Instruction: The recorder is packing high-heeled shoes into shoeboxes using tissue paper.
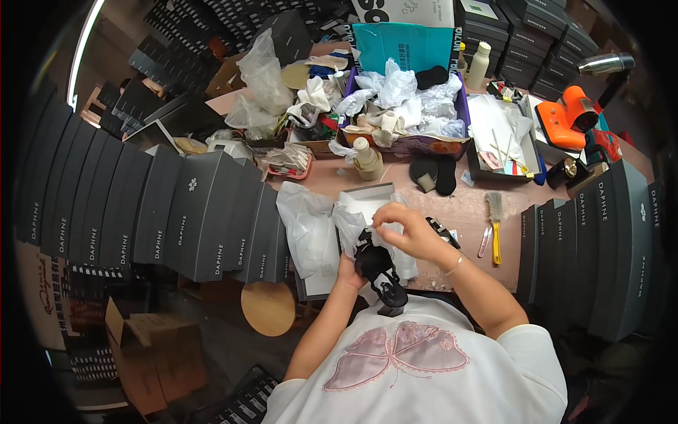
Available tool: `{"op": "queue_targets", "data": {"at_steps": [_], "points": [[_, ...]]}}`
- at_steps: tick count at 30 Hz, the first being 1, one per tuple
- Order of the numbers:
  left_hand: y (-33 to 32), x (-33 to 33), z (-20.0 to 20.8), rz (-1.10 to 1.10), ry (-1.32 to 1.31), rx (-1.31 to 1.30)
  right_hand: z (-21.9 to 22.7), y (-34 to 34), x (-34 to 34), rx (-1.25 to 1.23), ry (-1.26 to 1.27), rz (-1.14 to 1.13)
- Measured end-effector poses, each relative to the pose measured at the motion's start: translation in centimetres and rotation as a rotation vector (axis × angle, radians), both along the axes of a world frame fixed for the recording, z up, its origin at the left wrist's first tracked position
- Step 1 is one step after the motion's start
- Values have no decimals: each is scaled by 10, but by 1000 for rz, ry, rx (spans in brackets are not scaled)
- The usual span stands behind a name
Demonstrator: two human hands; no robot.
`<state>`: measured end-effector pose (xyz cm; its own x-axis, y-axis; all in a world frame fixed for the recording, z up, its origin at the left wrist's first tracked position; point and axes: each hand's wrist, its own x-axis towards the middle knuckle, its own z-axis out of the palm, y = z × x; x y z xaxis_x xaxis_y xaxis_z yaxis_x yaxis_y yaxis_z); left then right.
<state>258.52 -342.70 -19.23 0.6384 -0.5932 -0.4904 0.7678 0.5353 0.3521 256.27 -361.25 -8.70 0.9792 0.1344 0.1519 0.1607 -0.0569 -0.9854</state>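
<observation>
My left hand [349,273] is closed around a black heeled sandal [374,260], held tilted above the front edge of the table, its block heel toward my shirt. Over the sandal's far end, my right hand [409,230] has thumb and forefinger pinched together; whatever is between them, if anything, is too small to make out. Beneath and beyond the sandal lies an open shoe box [332,247] with white tissue paper [308,230] spilling from it. A second black sandal [443,232] lies on the table, partly hidden behind my right forearm.
Dark shoe boxes [191,212] stand in rows at left, more boxes [611,247] at right. A yellow-handled brush [496,226], black insoles [445,175] and a cream bottle [367,161] lie or stand on the table. Behind are a cluttered purple bin [462,116] and an orange device [560,126].
</observation>
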Motion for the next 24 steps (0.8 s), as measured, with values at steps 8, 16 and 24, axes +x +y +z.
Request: {"op": "queue_targets", "data": {"at_steps": [8, 16, 24], "points": [[7, -2, -21, -60, 28, -24, -50, 10, 6, -842, -452, 164], [8, -12, -16, -35, 107, -122, -48, 11, 11, -995, -880, 329], [14, -15, -38, -68, 218, -37, -57, 21, -1, -1140, -746, 336]]}}
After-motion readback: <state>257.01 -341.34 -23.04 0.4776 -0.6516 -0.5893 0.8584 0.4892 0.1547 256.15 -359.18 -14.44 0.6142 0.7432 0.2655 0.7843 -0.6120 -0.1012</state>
